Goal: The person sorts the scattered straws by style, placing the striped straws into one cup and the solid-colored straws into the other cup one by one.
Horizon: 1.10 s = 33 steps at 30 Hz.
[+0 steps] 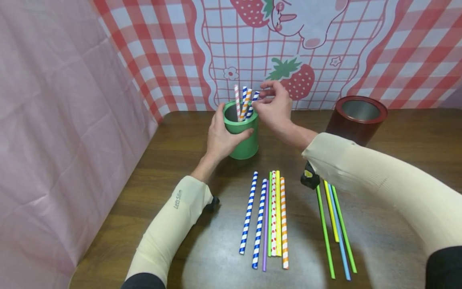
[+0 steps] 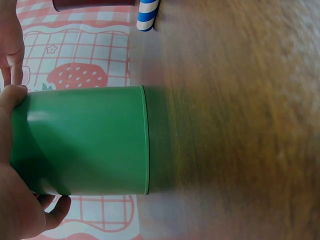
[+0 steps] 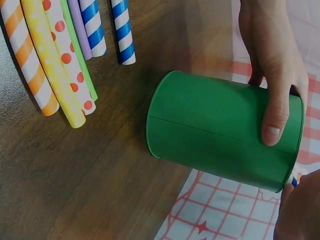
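In the head view, my left hand (image 1: 223, 134) grips the green can (image 1: 243, 140) round its side near the rim, thumb across the front. The can stands upright on the table with several paper straws in it: a pink-and-white one (image 1: 236, 96), an orange-and-white one (image 1: 247, 100) and blue-and-white ones. At the can's right rim, my right hand (image 1: 276, 104) pinches a blue-and-white striped straw (image 1: 256, 96), its other fingers spread behind. In the right wrist view only a bit of that straw (image 3: 294, 181) shows by the thumb. The left wrist view shows the green can's side (image 2: 85, 142) and base edge.
Several patterned paper straws (image 1: 273, 212) lie side by side before the can. Further right are thin green, yellow and blue straws (image 1: 341, 233), partly beneath my right forearm. A dark red can (image 1: 351, 120) stands behind that arm. Checked strawberry-print cloth (image 1: 249, 52) hangs behind the table.
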Motion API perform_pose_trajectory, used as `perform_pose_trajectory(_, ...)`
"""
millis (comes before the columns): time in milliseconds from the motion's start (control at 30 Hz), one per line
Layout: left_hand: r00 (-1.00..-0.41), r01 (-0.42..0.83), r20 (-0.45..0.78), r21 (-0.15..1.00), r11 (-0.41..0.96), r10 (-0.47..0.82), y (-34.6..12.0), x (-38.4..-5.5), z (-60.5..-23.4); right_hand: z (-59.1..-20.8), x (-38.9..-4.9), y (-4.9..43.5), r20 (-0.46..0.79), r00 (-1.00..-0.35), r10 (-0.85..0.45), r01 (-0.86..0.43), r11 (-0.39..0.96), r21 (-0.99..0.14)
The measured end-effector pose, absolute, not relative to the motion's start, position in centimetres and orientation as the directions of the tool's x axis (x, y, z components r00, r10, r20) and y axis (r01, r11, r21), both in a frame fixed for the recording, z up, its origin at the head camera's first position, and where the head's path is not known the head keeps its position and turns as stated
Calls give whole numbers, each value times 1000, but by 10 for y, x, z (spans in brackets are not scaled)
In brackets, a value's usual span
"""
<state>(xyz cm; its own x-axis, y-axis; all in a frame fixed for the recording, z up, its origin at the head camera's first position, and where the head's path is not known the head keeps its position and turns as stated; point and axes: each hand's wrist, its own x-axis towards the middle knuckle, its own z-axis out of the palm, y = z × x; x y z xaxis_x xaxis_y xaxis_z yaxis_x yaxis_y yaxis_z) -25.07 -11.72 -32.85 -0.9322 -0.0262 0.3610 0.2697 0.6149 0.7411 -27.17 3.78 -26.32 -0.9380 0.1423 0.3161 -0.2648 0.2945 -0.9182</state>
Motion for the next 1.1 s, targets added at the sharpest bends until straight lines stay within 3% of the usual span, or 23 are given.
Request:
perform_pose_trajectory(367, -925, 285, 380, 733, 617, -25, -117, -251, -329, -265, -268, 45, 297, -947, 124, -256, 270, -928)
perform_pose_trajectory(567, -925, 283, 379, 734, 617, -27, -117, -251, -328, -268, -259, 54, 283, -953, 109, -234, 327, -915)
perform_pose_trajectory(1100, -928, 274, 370, 745, 609, -34, -116, -252, -329, -285, -230, 75, 53, -999, 10, -48, 275, -960)
